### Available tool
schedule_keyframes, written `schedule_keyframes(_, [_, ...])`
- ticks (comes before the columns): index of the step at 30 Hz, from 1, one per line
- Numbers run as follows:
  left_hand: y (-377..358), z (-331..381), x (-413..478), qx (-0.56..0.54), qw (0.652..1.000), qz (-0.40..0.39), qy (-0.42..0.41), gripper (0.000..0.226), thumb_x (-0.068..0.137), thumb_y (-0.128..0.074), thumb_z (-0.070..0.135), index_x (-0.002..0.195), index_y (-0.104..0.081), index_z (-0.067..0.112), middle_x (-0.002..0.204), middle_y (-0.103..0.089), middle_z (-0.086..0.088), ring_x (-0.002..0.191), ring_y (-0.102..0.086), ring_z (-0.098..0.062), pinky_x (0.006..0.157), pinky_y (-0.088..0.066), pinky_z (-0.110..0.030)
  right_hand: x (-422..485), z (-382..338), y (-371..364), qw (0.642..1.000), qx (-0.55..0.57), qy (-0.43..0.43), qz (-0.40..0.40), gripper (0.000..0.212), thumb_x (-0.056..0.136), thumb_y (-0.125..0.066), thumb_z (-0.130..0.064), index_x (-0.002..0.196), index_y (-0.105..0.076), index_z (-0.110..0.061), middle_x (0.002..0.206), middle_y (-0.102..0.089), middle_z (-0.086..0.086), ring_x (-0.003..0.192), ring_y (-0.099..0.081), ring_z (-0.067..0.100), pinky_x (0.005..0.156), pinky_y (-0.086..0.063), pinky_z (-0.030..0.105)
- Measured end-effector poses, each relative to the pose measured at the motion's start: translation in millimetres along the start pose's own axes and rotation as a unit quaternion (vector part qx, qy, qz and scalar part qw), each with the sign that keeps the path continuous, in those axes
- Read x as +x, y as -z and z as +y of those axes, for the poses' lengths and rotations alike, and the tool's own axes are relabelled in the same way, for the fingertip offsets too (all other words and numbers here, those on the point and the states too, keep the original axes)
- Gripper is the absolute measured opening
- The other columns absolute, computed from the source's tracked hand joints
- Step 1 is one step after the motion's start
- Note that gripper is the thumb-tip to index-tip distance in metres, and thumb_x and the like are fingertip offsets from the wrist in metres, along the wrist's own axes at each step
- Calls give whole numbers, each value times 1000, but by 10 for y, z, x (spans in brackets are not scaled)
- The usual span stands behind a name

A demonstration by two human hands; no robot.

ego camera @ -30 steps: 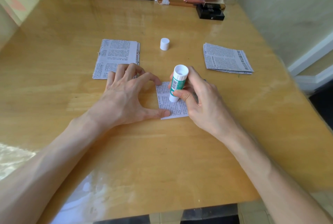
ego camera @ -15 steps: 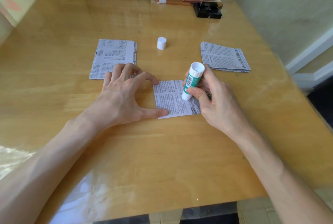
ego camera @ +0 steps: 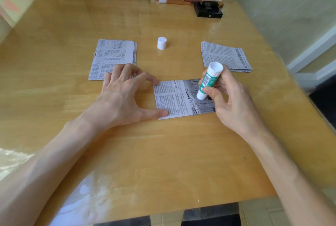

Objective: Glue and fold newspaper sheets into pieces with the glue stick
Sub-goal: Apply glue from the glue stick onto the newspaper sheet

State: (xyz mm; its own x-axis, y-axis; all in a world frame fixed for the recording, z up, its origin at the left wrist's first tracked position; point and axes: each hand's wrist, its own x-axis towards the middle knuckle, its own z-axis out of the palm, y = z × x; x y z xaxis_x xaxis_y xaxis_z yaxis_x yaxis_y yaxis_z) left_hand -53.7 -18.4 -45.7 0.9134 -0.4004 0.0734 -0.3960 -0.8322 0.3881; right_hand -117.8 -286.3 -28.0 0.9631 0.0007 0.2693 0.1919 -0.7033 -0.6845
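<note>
Hands work over a glossy wooden table. Right hand grips a green-and-white glue stick, tilted, its lower end pressed on the right part of a small rectangular newspaper sheet lying flat near the table's middle. Left hand lies spread, grasping nothing, thumb and index fingertip pinning the sheet's left edge. Beyond the hands, a white round cap stands upright between two stacks: folded newspaper pieces at left, partly under the left fingers, and loose newspaper sheets at right.
</note>
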Motion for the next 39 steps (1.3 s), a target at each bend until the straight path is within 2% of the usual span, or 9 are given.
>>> schedule_keyframes(6, [5,2,-1,-2,1000,-1,0,94,45,-48,106,125,-54,56,123,-37,17,126,-30,-14,103,-18,-28,-32,35,44,1000,-17,0,13,19,103,-59,-3,121,-55,-6,101,-75,-3,96,-72,24,90,-56,55])
schedule_keyframes(15, [11,5,-6,0,1000,-2,-3,95,45,-48,106,125,-54,55,123,-37,16,124,-29,-13,102,-18,-28,-30,89,61,1000,-20,7,21,16,103,-59,-2,119,-54,-3,101,-74,4,94,-71,30,86,-56,57])
schedule_keyframes(19, [7,-2,-4,-2,1000,0,-4,95,45,-47,107,125,-54,55,122,-36,17,123,-30,-13,101,-18,-28,-54,137,82,998,16,-1,59,14,103,-61,-3,117,-56,-3,105,-74,-2,98,-72,12,92,-57,43])
schedule_keyframes(22, [2,-4,3,0,1000,1,-6,95,46,-48,106,125,-53,55,121,-35,18,122,-29,-12,101,-18,-27,-48,192,162,990,53,3,127,18,103,-61,-2,121,-56,-3,112,-73,6,105,-72,17,98,-57,41])
schedule_keyframes(25, [9,-9,3,2,1000,1,-5,96,46,-47,106,126,-54,53,121,-34,18,123,-29,-13,101,-17,-27,-15,149,182,976,144,2,164,24,104,-62,-2,126,-54,-8,116,-71,12,110,-72,17,101,-55,33])
schedule_keyframes(30, [13,10,0,2,1000,-2,-3,96,45,-47,106,126,-54,54,121,-34,17,127,-29,-14,102,-17,-28,34,-89,-7,969,224,-24,105,35,94,-77,-8,124,-61,-14,106,-76,-4,98,-76,12,87,-57,23])
schedule_keyframes(33, [13,14,2,5,1000,-1,-3,96,45,-47,105,126,-54,53,121,-34,16,127,-29,-15,101,-18,-28,58,-197,-165,978,194,-37,61,29,88,-86,-17,109,-68,-9,95,-77,-3,85,-76,12,75,-62,30])
schedule_keyframes(35, [12,15,3,11,1000,-1,-2,96,46,-46,105,126,-53,54,121,-34,16,128,-30,-15,101,-19,-29,60,-259,-252,984,168,-36,44,33,83,-90,-23,99,-65,-9,88,-76,-2,78,-76,15,69,-64,35])
schedule_keyframes(39, [-2,20,2,20,1000,9,-5,96,46,-45,106,126,-55,53,120,-33,17,127,-31,-17,101,-20,-30,74,-341,-316,992,114,-36,36,47,74,-95,-38,93,-61,-10,81,-74,-5,71,-75,13,68,-63,45])
